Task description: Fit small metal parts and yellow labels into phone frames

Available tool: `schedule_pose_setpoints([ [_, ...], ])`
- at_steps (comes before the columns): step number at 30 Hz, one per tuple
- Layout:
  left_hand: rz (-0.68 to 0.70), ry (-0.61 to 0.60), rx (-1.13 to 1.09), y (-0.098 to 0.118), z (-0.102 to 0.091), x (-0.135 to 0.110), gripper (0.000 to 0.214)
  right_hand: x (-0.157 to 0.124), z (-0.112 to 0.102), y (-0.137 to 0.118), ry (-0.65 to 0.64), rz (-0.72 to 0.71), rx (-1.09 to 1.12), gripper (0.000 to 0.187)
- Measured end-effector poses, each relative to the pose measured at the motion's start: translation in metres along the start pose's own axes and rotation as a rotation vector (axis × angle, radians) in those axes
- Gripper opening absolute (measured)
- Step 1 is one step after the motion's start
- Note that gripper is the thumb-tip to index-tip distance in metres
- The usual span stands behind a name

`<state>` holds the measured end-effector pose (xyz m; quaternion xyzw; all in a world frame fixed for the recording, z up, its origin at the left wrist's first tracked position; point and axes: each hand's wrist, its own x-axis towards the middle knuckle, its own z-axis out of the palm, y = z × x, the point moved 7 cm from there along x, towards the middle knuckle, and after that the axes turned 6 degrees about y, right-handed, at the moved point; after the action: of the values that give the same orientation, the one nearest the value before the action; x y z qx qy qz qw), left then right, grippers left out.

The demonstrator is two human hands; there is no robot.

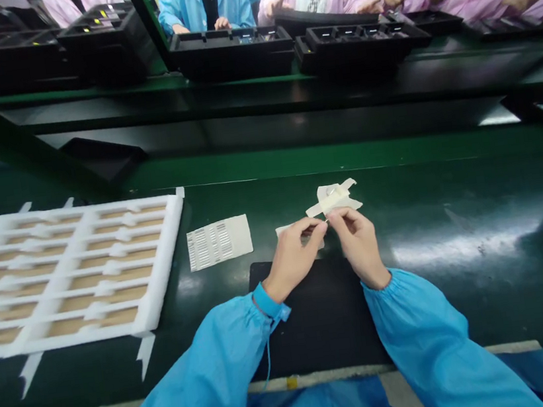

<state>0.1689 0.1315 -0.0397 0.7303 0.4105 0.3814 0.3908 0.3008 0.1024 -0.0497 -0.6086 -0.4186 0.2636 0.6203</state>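
Observation:
My left hand (294, 254) and my right hand (357, 242) meet above the far edge of a black mat (321, 317), fingertips pinched close together. Between them shows a tiny pale piece, too small to name. Just beyond the fingers lie overlapping strips of cream tape (333, 198) on the dark green table. A small white sheet (282, 230) is partly hidden beneath my left hand. Left of that hand, a pale card (220, 241) carries rows of thin silvery strips. A blue band with a cord circles my left wrist.
A white foam tray (159, 265) with brown-bottomed slots takes up the left of the table (442, 208). Black bins (232, 55) line a raised shelf at the back, with people in blue and pink beyond. A green post (23, 143) slants at left.

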Motion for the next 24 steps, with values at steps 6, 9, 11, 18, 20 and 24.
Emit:
schedule_pose_setpoints([
  [6,-0.195,0.035,-0.215,-0.022,-0.021,-0.025,0.026,-0.024,0.024,-0.014,-0.157,-0.153,-0.090,0.017],
  [9,-0.231,0.044,-0.261,-0.028,-0.026,-0.028,0.027,-0.026,0.026,-0.014,-0.182,-0.147,-0.087,0.017],
  [11,-0.246,0.033,-0.287,-0.030,-0.028,-0.027,0.028,-0.024,0.023,-0.014,-0.166,-0.154,-0.094,0.017],
  [18,-0.165,0.009,-0.154,-0.025,-0.034,-0.026,0.028,-0.024,0.024,-0.020,-0.233,-0.262,-0.123,0.009],
  [20,-0.141,-0.004,-0.129,-0.022,-0.034,-0.027,0.028,-0.026,0.025,-0.021,-0.255,-0.288,-0.161,0.009],
  [24,-0.111,-0.026,-0.117,-0.017,-0.032,-0.028,0.029,-0.031,0.027,-0.025,-0.258,-0.380,-0.244,0.010],
])
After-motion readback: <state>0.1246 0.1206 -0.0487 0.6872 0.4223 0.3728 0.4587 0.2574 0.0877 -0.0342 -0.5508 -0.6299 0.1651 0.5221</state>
